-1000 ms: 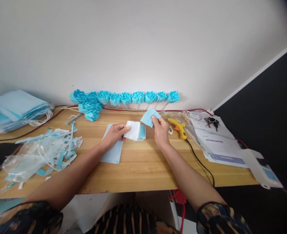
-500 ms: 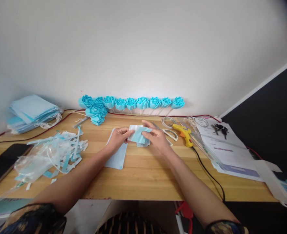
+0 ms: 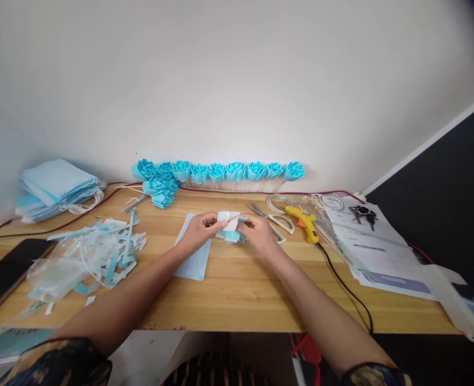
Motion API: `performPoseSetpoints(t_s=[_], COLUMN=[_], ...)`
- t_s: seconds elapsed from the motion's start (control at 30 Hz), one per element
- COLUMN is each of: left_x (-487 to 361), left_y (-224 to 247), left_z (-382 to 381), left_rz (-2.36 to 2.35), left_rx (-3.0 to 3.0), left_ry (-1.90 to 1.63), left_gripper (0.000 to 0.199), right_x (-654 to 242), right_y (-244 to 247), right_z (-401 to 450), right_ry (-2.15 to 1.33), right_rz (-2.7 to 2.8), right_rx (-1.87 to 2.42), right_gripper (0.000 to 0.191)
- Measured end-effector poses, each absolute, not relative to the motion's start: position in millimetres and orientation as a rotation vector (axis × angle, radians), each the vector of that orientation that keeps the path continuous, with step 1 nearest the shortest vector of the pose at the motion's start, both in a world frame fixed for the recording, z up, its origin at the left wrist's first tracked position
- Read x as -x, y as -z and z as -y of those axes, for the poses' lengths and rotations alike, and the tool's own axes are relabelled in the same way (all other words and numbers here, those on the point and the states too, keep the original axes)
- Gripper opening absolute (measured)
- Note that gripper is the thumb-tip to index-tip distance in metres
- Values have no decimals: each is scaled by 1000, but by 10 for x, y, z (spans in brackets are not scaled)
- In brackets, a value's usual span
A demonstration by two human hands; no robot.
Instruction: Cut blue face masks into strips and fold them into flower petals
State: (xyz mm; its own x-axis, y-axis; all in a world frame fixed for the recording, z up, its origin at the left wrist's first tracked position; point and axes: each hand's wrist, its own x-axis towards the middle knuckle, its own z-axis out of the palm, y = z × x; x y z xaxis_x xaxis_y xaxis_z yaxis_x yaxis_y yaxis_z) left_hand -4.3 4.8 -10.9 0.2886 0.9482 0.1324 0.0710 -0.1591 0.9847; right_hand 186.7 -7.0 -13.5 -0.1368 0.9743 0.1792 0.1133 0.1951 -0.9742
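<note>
Between my hands is a small folded piece of light blue and white mask fabric [image 3: 229,228], held above the middle of the wooden table [image 3: 237,295]. My left hand [image 3: 200,229] is closed on its left side, thumb on the front. On the right side my right hand [image 3: 258,231] pinches it, fingertips close to a turned-over white flap. A flat light blue sheet [image 3: 194,260] lies on the table under my left wrist. Just beyond my right hand rest scissors [image 3: 279,220] with white handles.
A yellow glue gun [image 3: 306,221] with its black cord lies at right, beside papers [image 3: 376,246] and keys [image 3: 364,214]. Several blue fabric flowers [image 3: 236,171] line the wall. At left are scraps [image 3: 114,257], a phone [image 3: 9,276] and a stack of mask sheets [image 3: 58,182].
The fabric piece has been folded over, so more of its white side shows. My right fingers have curled in and my hands have drawn closer together, uncovering the scissors.
</note>
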Motion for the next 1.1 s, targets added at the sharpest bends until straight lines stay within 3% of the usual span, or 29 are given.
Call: performPoseSetpoints(t_s=[0.3,0.7,0.83,1.0,1.1], left_x=[78,39,42,12,-10], left_y=[119,149,140,122,100], left_z=[-65,-71,-68,-46,-16], left_rz=[-953,-1072,-1078,-1057,-1041], left_rx=[-1474,-1416,-1397,-1352,-1330], left_ry=[-1069,-1110,-1146,-1156,-1141], left_gripper=[60,42,40,44,47], right_x=[-1879,-1851,-1864,-1830,-1806], right_y=[142,99,64,58,94], right_z=[25,46,16,28,42], right_ry=[-1060,-1105,-1147,-1339,-1324], right_rz=[1422,1386,1258,1255,1260], right_rx=[1154,1145,1127,1002,1036], right_gripper=[32,32,39,77,73])
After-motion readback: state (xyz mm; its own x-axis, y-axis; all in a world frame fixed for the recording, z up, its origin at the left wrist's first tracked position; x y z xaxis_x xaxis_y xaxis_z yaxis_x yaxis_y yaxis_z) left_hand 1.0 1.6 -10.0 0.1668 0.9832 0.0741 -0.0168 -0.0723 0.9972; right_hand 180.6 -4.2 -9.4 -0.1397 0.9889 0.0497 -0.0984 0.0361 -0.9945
